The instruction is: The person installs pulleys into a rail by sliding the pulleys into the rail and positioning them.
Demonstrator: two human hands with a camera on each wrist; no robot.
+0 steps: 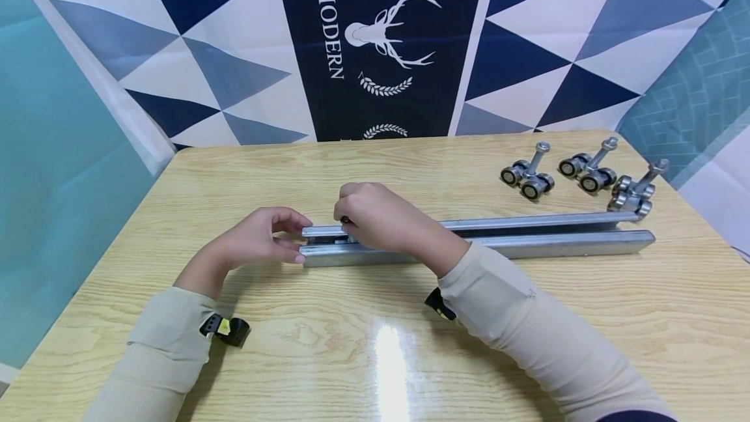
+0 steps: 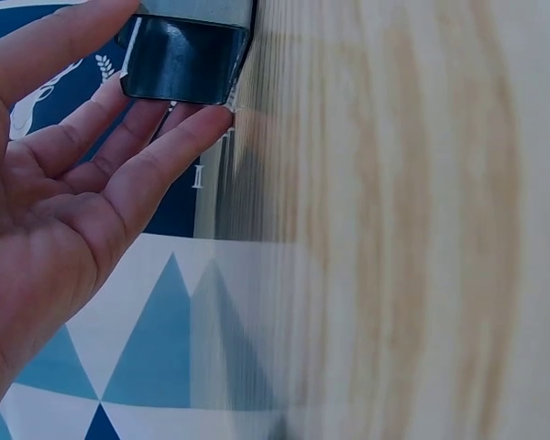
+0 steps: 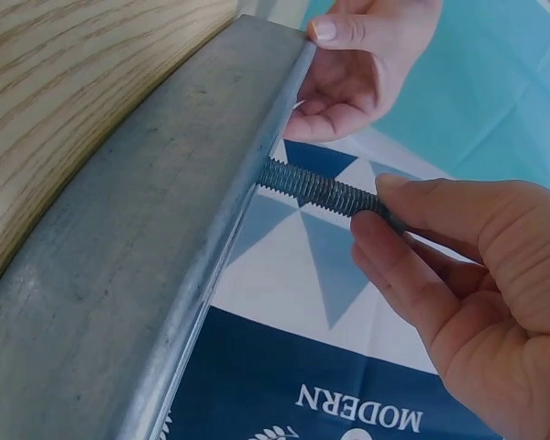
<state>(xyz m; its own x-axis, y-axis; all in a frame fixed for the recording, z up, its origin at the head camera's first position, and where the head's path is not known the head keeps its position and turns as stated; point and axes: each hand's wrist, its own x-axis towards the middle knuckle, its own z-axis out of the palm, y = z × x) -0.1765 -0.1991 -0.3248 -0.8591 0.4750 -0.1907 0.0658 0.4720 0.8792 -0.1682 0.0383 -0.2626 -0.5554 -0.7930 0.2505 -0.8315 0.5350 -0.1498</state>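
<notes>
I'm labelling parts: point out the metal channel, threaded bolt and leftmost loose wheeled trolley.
Metal channel (image 1: 539, 247), head view: near side wall.
Threaded bolt (image 3: 317, 189), right wrist view: exposed thread.
Leftmost loose wheeled trolley (image 1: 534, 165), head view: stem.

Silver-grey rail (image 1: 545, 246), cream sleeves (image 1: 545, 334), wood-grained table (image 1: 293, 357)

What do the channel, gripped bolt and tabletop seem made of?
Channel: likely galvanized steel; dull grey, faintly mottled face.
Bolt: probably plated steel; grey, metallic-looking threads.
Tabletop: wood or wood-look laminate, can't tell which; pale grain, glossy with a bright reflection.
</notes>
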